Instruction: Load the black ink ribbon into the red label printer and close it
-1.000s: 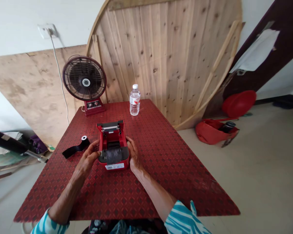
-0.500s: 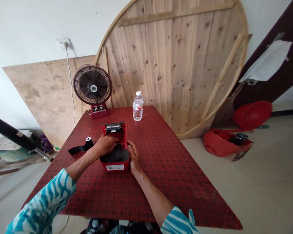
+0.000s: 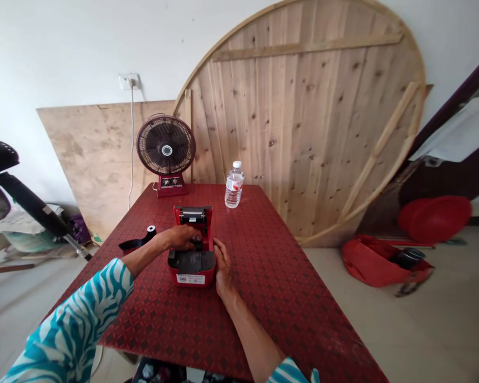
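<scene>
A small red label printer (image 3: pixel 191 280) stands on the table with its lid (image 3: pixel 193 215) raised, showing a roller inside the lid. My left hand (image 3: pixel 186 237) reaches into the opening, fingers closed round a dark roll that they mostly cover. From there a flat black strip (image 3: pixel 189 260) lies over the printer's dark front part. Against the printer's right side, my right hand (image 3: pixel 223 266) grips the wall with fingertips at the rim. Left of the printer, a roll of black ribbon (image 3: pixel 151 230) with a pale core lies with its tail partly unwound.
A fan (image 3: pixel 166 149) and a water bottle (image 3: pixel 234 184) stand towards the back of the patterned red table (image 3: pixel 287 298). A round wooden board (image 3: pixel 295 133) leans on the wall. A black pole (image 3: pixel 35 205) rises at left; a red bag (image 3: pixel 375 260) lies on the floor at right.
The view has shifted, so everything sits further right and slightly lower. A black strip now shows over the printer's front part, by my left hand. My right hand keeps its place.
</scene>
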{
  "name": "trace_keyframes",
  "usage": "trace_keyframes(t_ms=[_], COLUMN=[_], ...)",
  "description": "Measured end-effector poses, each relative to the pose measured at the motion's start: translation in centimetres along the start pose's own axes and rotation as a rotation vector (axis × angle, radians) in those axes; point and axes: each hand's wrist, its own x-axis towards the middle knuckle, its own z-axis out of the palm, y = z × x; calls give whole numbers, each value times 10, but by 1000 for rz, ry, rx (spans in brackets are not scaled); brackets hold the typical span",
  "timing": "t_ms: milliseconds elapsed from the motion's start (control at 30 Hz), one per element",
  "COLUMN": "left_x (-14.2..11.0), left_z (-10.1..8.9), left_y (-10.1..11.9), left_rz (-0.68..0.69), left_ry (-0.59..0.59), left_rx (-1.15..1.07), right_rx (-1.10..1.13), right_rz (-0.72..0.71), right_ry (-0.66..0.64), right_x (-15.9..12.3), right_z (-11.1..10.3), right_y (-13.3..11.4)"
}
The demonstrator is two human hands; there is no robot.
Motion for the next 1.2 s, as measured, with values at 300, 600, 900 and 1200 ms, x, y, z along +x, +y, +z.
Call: trace_keyframes(t_ms=[300,600,900,1200], left_x=[-73,-18,-25,-75], left_z=[-31,15,25,34], left_y=[-50,-111,-146,-164], left_rz=[-35,-364,-298,-211], left_ry=[506,675,615,472], left_rx=[-549,-486,-627,-685], right_rx=[23,56,48,74], right_rz=[31,73,88,122], right_ry=[-3,-13,-21,1], right_x=[-3,-3,-1,-2], right_z=[-1,-1,-4,1], right_y=[-4,-5,0,-7])
